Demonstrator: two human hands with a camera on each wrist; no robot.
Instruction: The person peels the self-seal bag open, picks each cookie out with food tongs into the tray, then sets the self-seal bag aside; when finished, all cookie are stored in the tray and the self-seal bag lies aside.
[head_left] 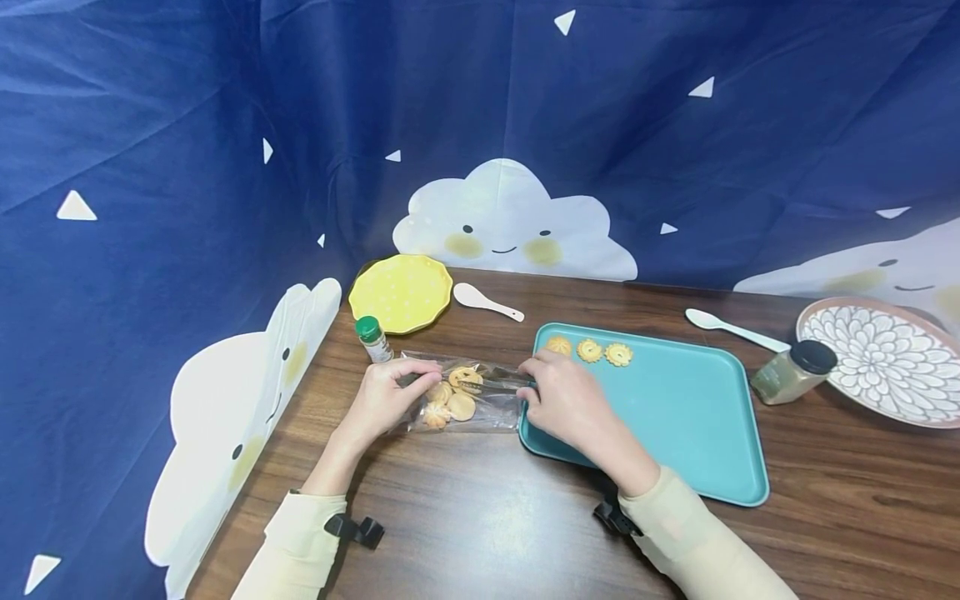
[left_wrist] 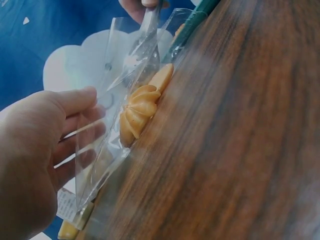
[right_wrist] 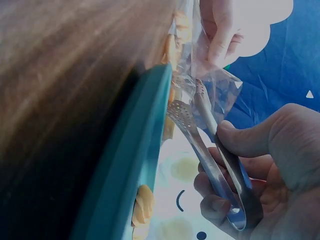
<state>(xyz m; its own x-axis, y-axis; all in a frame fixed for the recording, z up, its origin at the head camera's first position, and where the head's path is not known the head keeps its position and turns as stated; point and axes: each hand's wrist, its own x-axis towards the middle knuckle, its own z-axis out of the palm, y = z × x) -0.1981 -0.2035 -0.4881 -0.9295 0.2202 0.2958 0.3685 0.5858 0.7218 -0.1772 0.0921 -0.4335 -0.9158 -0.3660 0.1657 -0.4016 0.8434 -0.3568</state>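
My left hand (head_left: 382, 400) pinches the upper edge of a clear plastic bag (head_left: 497, 417) between thumb and fingers, lifting the film. Several cookies (head_left: 461, 407) lie inside, one of them swirl-shaped in the left wrist view. In my right hand (head_left: 566, 400) is a pair of metal tongs (right_wrist: 192, 132), gripped between thumb and fingers. Their perforated tips reach through the bag's right end, close to the cookies, with the two arms spread apart. The bag's right end meets the left rim of a teal tray (head_left: 675, 417), which bears a row of three cookies (head_left: 589, 350) along its far edge.
Behind the bag stand a green-capped bottle (head_left: 372, 337) and a yellow plate (head_left: 401, 292), with a white spoon (head_left: 483, 301) beside them. Right of the tray are a black-lidded jar (head_left: 791, 373), another white spoon (head_left: 735, 330) and a petal-patterned plate (head_left: 892, 358).
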